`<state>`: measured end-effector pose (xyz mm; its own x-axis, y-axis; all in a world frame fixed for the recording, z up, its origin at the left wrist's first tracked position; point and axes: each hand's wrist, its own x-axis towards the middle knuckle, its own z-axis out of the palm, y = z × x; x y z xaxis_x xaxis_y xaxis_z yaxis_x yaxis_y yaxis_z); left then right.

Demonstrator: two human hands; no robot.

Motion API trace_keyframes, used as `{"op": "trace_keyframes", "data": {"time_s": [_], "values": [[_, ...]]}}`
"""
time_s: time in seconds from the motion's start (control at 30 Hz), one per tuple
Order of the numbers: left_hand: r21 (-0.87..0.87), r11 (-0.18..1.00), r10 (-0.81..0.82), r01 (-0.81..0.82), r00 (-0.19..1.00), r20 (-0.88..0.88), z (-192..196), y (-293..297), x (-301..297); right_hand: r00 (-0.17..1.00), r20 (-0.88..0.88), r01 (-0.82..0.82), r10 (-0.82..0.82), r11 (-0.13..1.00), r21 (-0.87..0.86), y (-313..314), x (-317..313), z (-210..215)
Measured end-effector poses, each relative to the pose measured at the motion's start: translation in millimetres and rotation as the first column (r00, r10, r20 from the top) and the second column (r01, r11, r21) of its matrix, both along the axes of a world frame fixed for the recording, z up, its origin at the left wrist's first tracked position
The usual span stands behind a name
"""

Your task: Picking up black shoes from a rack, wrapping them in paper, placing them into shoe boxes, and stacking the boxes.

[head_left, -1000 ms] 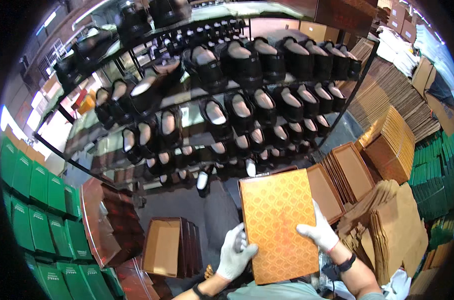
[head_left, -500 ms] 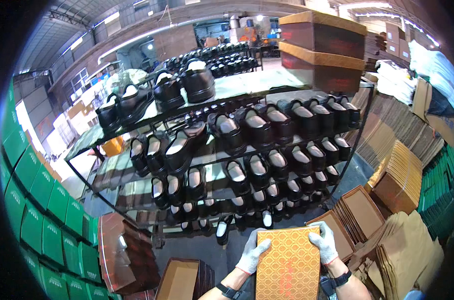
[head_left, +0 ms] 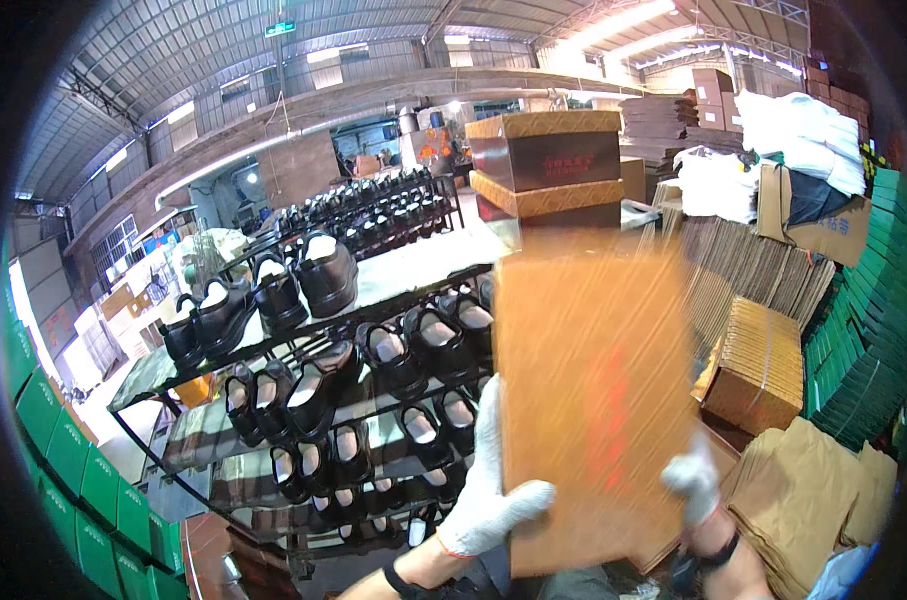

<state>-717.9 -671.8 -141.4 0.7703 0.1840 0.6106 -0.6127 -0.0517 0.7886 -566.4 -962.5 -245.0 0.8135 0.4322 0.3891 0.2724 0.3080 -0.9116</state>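
Observation:
A shoebox with an orange-gold lid is raised in front of me, its lid side facing me and smeared by motion. My left hand, in a white glove, grips its left edge with the thumb lying over the lid. At the lower right edge is my right hand, gloved too and blurred, with curled fingers against the box. Beyond the shoebox, two similar shoeboxes are stacked on the rack's top shelf. Black shoes stand in rows on the rack, partly hidden by the raised box.
The metal rack spans the middle. Green boxes are stacked at left, and more green ones at right. Bundled orange lids, brown paper and flattened cardboard lie on the right.
Both hands have lifted the shoebox up and forward, toward the stacked boxes. The view has tilted upward and turned to the right.

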Motion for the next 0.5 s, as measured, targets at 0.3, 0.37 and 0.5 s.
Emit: {"op": "trace_keyframes", "data": {"time_s": [0.3,0.37,0.5], "values": [[0.269,0.920,0.164,-0.285,0.903,0.398,376.7,108.6,217.6,0.940,0.289,-0.267,0.181,0.918,0.292,160.5,218.1,484.7],[0.355,0.778,0.409,-0.519,0.846,0.342,365.9,99.2,243.7,0.991,0.131,-0.017,-0.024,0.952,0.305,178.0,264.4,471.8],[0.503,0.614,0.472,-0.608,0.794,0.384,347.7,116.1,249.5,0.846,0.323,0.399,-0.424,0.906,0.143,196.6,306.9,442.2]]}}
